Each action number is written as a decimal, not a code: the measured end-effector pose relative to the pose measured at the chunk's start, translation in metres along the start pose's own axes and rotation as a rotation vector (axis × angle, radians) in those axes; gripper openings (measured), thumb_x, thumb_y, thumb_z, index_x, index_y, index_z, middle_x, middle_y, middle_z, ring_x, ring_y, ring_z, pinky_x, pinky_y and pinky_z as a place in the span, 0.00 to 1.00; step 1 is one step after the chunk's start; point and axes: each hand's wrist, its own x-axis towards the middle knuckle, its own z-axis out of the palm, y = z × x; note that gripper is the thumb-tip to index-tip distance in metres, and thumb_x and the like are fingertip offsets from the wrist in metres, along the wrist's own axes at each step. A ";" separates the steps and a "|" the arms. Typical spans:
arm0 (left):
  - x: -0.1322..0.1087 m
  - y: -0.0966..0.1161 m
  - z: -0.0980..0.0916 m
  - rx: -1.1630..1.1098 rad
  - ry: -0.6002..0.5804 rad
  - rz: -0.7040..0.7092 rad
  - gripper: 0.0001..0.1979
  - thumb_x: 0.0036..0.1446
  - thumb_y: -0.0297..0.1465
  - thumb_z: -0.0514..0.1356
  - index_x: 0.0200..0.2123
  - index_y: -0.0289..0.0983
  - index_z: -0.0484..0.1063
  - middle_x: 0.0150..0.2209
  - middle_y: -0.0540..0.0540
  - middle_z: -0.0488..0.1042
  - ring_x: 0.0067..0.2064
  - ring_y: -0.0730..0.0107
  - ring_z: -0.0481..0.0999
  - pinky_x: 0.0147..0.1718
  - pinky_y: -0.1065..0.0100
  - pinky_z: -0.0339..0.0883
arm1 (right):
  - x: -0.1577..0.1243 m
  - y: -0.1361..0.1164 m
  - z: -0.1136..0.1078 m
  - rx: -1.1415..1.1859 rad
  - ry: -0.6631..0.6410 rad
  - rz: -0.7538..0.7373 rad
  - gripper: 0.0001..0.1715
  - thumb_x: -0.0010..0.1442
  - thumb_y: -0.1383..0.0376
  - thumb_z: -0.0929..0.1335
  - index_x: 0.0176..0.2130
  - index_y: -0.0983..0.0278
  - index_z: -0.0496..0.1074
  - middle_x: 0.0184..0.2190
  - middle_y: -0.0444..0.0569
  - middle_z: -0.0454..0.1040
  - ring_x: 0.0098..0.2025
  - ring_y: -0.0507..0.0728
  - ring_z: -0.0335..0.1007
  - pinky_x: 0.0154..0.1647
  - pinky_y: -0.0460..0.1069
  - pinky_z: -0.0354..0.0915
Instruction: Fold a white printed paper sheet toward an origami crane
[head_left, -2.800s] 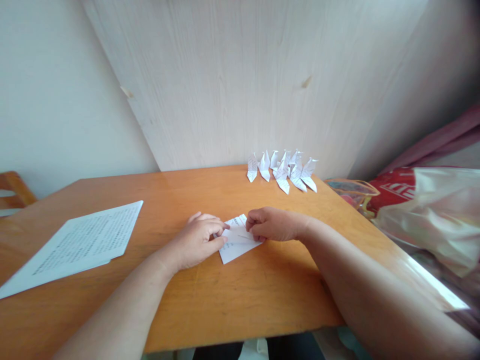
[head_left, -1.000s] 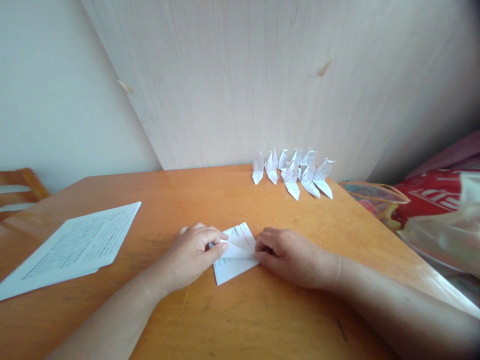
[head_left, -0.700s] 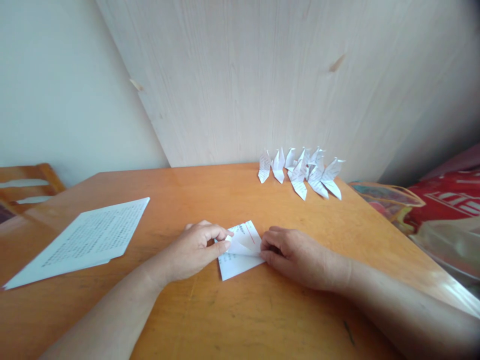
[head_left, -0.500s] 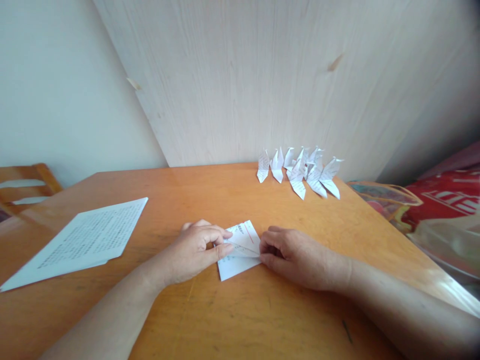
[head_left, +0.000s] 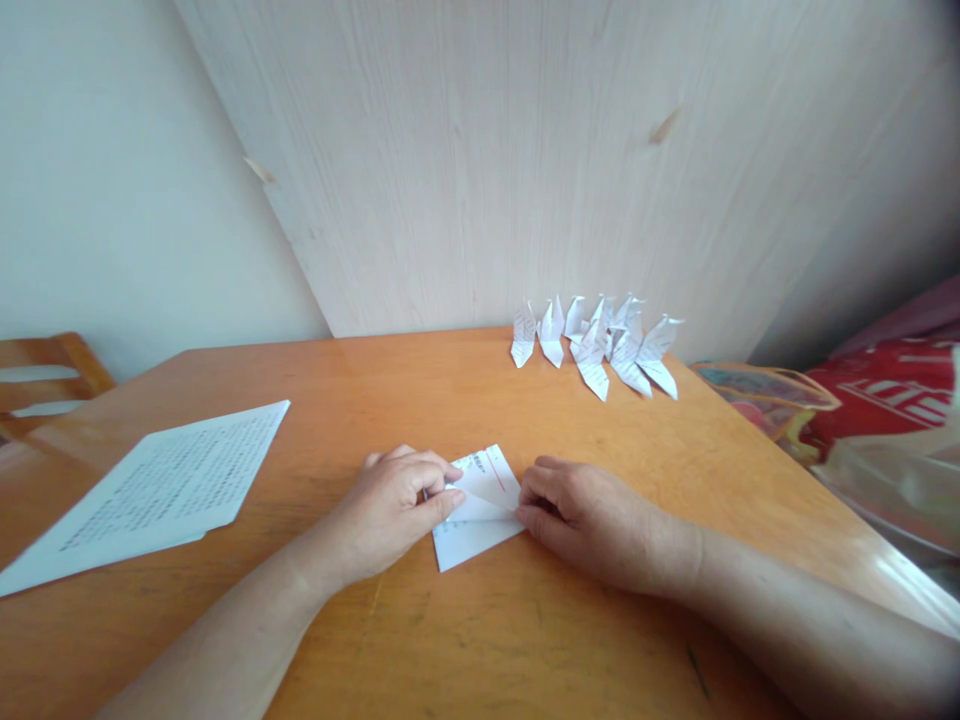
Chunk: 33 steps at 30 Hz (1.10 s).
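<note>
Pinching the left edge of the small folded white printed paper (head_left: 480, 525), left hand (head_left: 390, 508) has thumb and forefinger closed on it. Paper lies flat on the orange wooden table (head_left: 420, 400), front centre. Right hand (head_left: 592, 518), fingers curled, touches the paper's right edge; gripping or just pressing, can't tell. Row of white folded paper cranes (head_left: 596, 342) at the far edge, well apart. Printed white sheet (head_left: 165, 480) off to the left.

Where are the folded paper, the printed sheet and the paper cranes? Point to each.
folded paper (head_left: 472, 540): head view, bare lower part.
printed sheet (head_left: 161, 485): head view, middle of the page.
paper cranes (head_left: 591, 362): head view, a crane mid-row.
</note>
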 end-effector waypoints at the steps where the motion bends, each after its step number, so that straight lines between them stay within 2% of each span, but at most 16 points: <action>1: 0.000 0.000 0.000 -0.002 0.006 -0.004 0.17 0.64 0.41 0.56 0.25 0.40 0.69 0.48 0.53 0.78 0.50 0.60 0.70 0.50 0.56 0.54 | 0.000 0.000 0.001 -0.004 0.000 0.006 0.07 0.62 0.66 0.64 0.32 0.64 0.70 0.32 0.46 0.71 0.31 0.51 0.65 0.32 0.46 0.58; 13: 0.002 -0.001 0.005 0.025 0.052 -0.006 0.11 0.60 0.38 0.60 0.27 0.41 0.69 0.45 0.54 0.78 0.48 0.62 0.72 0.48 0.58 0.54 | 0.002 -0.001 0.005 -0.020 0.018 0.045 0.06 0.57 0.69 0.64 0.28 0.63 0.65 0.29 0.44 0.69 0.28 0.49 0.62 0.29 0.45 0.55; 17: 0.002 -0.003 0.006 0.044 0.056 0.006 0.11 0.59 0.38 0.60 0.27 0.40 0.70 0.46 0.52 0.78 0.48 0.61 0.72 0.47 0.58 0.54 | 0.001 0.004 -0.001 0.083 0.000 0.057 0.04 0.56 0.70 0.64 0.31 0.63 0.67 0.29 0.43 0.71 0.29 0.50 0.63 0.29 0.45 0.57; 22: 0.003 -0.002 0.004 0.038 0.039 0.015 0.11 0.60 0.39 0.60 0.28 0.41 0.71 0.46 0.51 0.78 0.48 0.60 0.72 0.47 0.57 0.54 | -0.003 0.010 -0.012 0.178 -0.013 0.056 0.08 0.57 0.72 0.62 0.35 0.62 0.69 0.29 0.42 0.72 0.30 0.51 0.65 0.30 0.45 0.59; 25: 0.002 -0.001 0.004 0.028 0.036 0.014 0.11 0.60 0.39 0.60 0.28 0.41 0.71 0.46 0.51 0.79 0.48 0.59 0.71 0.47 0.58 0.54 | -0.007 0.007 -0.018 0.115 -0.026 0.004 0.09 0.58 0.72 0.63 0.35 0.62 0.70 0.31 0.43 0.73 0.31 0.51 0.66 0.30 0.46 0.58; 30: 0.002 -0.001 0.004 0.030 0.042 0.012 0.11 0.60 0.39 0.60 0.27 0.41 0.71 0.45 0.51 0.78 0.47 0.60 0.71 0.46 0.59 0.53 | -0.018 -0.009 -0.029 -0.143 -0.026 -0.115 0.09 0.61 0.71 0.63 0.31 0.63 0.70 0.30 0.45 0.73 0.30 0.51 0.66 0.31 0.47 0.55; 33: 0.002 -0.001 0.004 0.033 0.038 0.010 0.11 0.60 0.38 0.60 0.27 0.41 0.71 0.44 0.52 0.78 0.46 0.60 0.71 0.46 0.59 0.53 | -0.023 -0.019 -0.034 -0.245 -0.046 -0.157 0.09 0.62 0.69 0.63 0.32 0.62 0.71 0.29 0.46 0.74 0.29 0.52 0.67 0.30 0.49 0.53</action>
